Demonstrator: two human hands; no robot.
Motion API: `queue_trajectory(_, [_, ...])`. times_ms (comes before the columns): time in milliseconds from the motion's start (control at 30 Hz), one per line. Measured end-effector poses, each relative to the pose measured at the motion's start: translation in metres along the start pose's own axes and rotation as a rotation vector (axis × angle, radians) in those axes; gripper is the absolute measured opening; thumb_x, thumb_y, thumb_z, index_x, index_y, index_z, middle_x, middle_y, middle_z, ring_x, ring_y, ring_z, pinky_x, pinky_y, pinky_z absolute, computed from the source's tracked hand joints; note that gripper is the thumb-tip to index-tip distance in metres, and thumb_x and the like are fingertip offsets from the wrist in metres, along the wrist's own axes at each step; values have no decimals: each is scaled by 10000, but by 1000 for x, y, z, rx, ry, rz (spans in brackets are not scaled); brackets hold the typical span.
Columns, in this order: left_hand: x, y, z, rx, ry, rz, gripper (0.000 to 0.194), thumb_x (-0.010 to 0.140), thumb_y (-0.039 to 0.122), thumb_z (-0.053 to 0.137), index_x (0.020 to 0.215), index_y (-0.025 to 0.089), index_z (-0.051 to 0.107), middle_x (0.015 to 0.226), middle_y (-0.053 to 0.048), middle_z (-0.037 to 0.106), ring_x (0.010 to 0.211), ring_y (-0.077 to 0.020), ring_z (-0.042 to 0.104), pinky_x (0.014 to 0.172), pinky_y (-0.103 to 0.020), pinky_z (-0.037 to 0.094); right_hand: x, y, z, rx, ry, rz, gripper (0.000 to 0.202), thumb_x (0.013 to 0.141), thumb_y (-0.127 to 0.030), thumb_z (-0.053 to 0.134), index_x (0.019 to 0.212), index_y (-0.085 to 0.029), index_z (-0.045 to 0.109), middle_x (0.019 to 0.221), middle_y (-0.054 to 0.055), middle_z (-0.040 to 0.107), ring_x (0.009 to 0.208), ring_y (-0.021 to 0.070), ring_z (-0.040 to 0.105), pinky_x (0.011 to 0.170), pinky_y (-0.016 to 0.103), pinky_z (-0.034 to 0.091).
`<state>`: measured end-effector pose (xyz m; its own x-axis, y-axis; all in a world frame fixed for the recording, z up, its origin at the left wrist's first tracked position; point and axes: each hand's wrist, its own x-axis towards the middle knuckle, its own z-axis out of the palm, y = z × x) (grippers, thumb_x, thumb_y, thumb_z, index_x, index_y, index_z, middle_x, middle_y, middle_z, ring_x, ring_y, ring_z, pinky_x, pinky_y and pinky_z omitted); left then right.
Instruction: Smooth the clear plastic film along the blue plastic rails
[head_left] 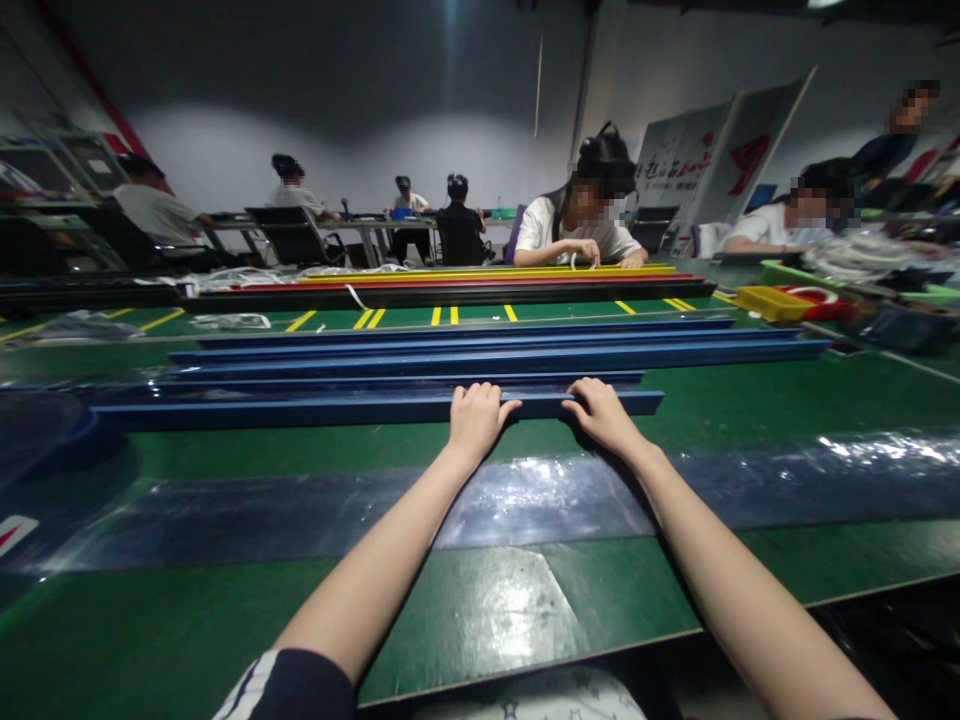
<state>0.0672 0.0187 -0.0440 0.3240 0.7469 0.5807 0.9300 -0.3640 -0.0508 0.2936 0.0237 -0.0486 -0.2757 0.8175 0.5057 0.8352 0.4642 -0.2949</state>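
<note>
My left hand grips the near edge of a long blue plastic profile, fingers curled over its top and thumb pointing right along its front. A short way to the right, my right hand holds the same profile near its right end, thumb pointing left. Several similar blue profiles lie parallel just behind it. Closer to me, a clear plastic strip stretches across the green table beneath my forearms.
Yellow, red and black profiles lie across the far side, where a co-worker sits bent over them. A yellow tray and a green bin with bundled material stand at the right. A clear roll rests at left.
</note>
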Motion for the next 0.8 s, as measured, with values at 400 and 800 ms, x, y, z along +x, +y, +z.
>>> queue_trajectory(400, [0,-2,-2,-41,-2,12,391,889,499,391,855,177,611,861,-82,647,835,-226,535,706,-344,279,5,1,-5,29,-34,9,85,805,-196,466,774,-196,545,791,59,594,789,196,512,734,307,380])
queue_trajectory(800, [-1,-3,-2,-42,26,40,405,876,525,393,885,181,607,868,-73,648,853,-224,532,759,-351,283,-9,31,-28,-66,-79,55,102,768,-155,445,760,-186,542,769,66,587,763,196,505,694,297,372])
